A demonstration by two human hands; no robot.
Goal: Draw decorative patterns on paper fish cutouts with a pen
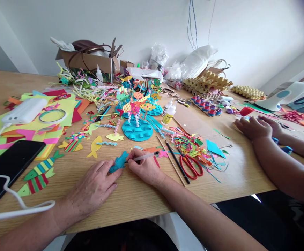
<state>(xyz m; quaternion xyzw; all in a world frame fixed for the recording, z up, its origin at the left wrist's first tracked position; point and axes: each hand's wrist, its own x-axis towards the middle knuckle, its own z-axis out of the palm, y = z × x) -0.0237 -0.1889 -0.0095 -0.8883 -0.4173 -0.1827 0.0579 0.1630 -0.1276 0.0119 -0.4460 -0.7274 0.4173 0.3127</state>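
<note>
A blue paper fish lies on the wooden table between my hands. The fingers of my left hand press down on its left end and lower edge. In my right hand is a pen with a clear barrel and dark end, its tip at the fish's right side. Left of my hands lie a green fish with yellow and blue stripes and a red-striped fish. A plain yellow fish rests beyond my left hand. A pink paper star is right of my right hand.
Red-handled scissors, a black pencil and paper scraps lie to the right. Blue bases with fish and a glue bottle stand ahead. A phone and cable are left. Another person's hands work at the right.
</note>
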